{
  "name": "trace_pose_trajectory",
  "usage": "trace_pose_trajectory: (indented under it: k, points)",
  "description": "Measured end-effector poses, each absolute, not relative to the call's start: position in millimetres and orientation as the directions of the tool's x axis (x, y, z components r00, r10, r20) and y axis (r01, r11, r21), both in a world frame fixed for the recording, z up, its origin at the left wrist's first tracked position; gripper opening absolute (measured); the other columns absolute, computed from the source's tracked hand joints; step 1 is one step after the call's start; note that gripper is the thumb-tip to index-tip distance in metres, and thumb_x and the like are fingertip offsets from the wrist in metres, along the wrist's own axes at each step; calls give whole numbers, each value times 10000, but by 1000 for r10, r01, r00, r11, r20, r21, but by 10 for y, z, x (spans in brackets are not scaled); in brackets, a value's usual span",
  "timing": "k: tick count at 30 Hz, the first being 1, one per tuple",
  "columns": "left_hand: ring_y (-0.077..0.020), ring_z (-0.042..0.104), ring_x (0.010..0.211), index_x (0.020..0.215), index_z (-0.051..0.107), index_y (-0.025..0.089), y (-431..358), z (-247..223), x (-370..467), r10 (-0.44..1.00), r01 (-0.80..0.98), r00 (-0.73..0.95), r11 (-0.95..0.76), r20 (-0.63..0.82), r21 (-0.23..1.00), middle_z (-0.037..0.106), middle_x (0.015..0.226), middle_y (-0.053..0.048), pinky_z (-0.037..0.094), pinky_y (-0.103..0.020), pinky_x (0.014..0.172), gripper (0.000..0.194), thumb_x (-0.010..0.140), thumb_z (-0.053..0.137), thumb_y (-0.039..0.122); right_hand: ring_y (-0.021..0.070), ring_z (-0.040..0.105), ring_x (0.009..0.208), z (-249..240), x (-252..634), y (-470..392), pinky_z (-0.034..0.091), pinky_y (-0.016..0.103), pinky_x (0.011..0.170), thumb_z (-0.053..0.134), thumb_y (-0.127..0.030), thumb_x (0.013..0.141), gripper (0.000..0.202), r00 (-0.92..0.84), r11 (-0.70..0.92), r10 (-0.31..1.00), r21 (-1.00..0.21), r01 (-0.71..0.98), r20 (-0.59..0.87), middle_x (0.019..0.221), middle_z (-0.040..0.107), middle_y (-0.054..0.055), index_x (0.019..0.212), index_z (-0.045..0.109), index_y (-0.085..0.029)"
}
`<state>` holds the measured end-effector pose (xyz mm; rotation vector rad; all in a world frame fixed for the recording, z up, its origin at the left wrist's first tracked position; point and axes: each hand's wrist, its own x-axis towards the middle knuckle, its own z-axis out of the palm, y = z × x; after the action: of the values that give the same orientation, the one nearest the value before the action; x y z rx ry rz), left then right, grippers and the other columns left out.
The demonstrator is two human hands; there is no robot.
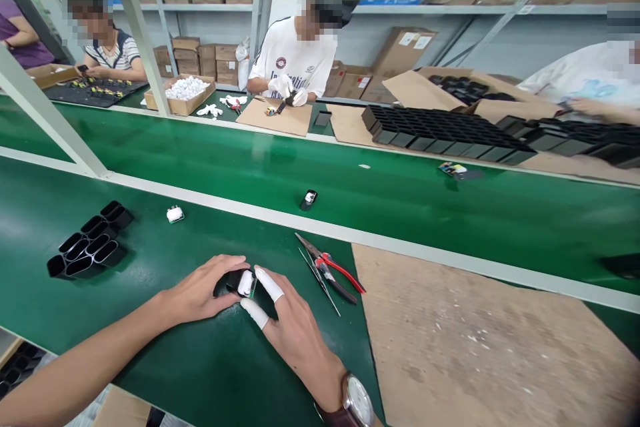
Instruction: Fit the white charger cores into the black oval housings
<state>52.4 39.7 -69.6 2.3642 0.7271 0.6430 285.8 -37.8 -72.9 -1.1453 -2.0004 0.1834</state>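
Note:
Near the front of the green table, my left hand (207, 287) is closed around a small black case (233, 281), thumb and fingers on its sides. My right hand (287, 313), with white covers on thumb and index finger, pinches a white part on a green circuit board (247, 284) at the case's right end. The board appears partly inside the case. Red-handled pliers (327, 267) and metal tweezers (320, 281) lie right of my hands. Several black cases (90, 243) stand open-topped at the left, and another white part on a board (175, 214) lies behind my left hand.
A cardboard sheet (480, 340) covers the table at the right. Beyond a pale rail (225, 204), a black case with a white part (309, 199) and a board (453, 169) lie on the green belt (240, 167). People sit across it beside boxes and rows of black cases (445, 133).

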Motion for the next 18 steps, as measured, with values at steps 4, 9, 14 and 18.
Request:
trace_pose_trajectory:
  k: [4, 9, 14, 18]
  points:
    - [-261, 639, 1346, 1566, 319, 332, 359, -740, 541, 670, 359, 721, -579, 176, 732, 630, 1476, -82, 574, -445, 1099, 710, 968, 688, 227, 305, 662, 1203, -707, 2833, -370, 641, 491, 916, 652, -149, 995, 162, -273, 610, 738, -437, 661, 617, 1360, 646, 153, 1136, 624, -223]
    - [-262, 629, 1367, 1531, 341, 301, 358, -759, 553, 687, 334, 715, -501, 131, 798, 623, 1482, -108, 576, -429, 1102, 671, 963, 687, 214, 341, 604, 1292, -697, 2767, -331, 615, 562, 976, 674, -221, 994, 72, -311, 586, 773, -435, 683, 553, 1405, 613, 165, 1039, 618, -220]
    - [-232, 709, 1224, 1409, 435, 268, 381, -712, 541, 657, 255, 726, -533, 204, 807, 698, 1312, -95, 598, -388, 1045, 485, 976, 618, 145, 271, 664, 1198, -772, 2752, -293, 639, 462, 942, 602, -128, 1005, 213, -246, 587, 774, -517, 622, 583, 1294, 661, 138, 1192, 587, -228]
    - [-226, 716, 1148, 1264, 602, 242, 416, -699, 508, 527, 172, 760, -726, 379, 666, 671, 1307, -122, 613, -349, 971, 284, 1000, 618, 138, 252, 695, 1056, -772, 2772, -319, 650, 411, 842, 559, -145, 1027, 216, -244, 558, 795, -513, 652, 555, 1198, 657, 135, 1229, 593, -214]
